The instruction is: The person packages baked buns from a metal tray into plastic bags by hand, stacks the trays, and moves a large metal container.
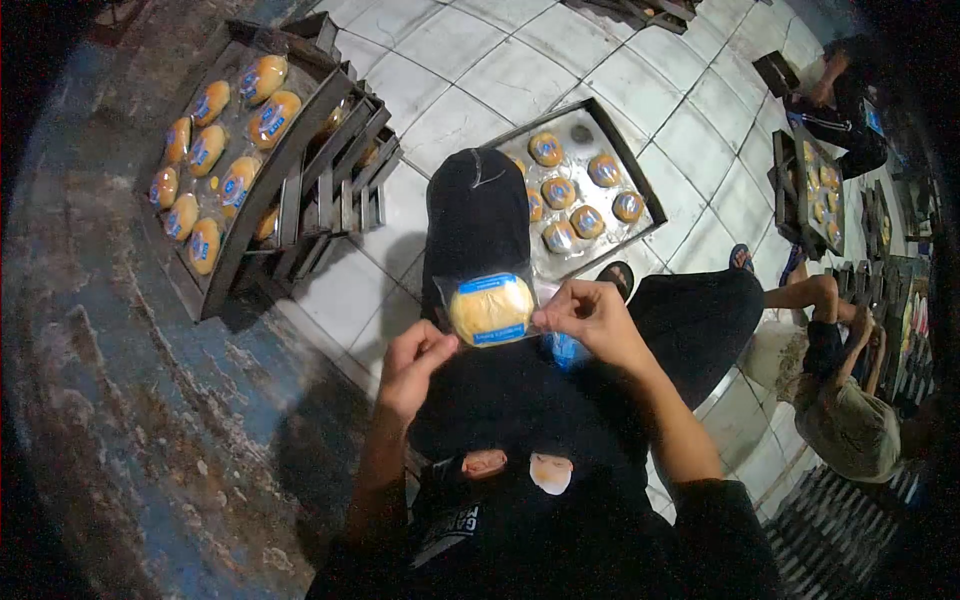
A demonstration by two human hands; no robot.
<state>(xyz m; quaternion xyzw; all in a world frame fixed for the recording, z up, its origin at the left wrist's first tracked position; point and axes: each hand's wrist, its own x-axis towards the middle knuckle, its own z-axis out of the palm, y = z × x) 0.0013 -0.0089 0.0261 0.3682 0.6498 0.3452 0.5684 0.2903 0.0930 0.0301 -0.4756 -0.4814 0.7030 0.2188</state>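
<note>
A round golden bun (492,308) in a clear plastic bag with blue print lies over my lap. My left hand (412,368) pinches the bag's left edge between thumb and finger. On the other side, my right hand (590,322) pinches the right edge of the same bag, so it is stretched flat between both hands. Beneath the right hand, a blue printed wrapper (563,350) rests on my dark trousers. Just past my knee, a dark-rimmed metal tray (640,195) on the floor holds several bagged buns (559,192).
At the left stands a stack of dark trays (335,140), the top one filled with several bagged buns (205,150). White tiles (460,50) cover the floor. At the right sit other people (845,420), near another tray of buns (820,195) and a slatted rack (835,520).
</note>
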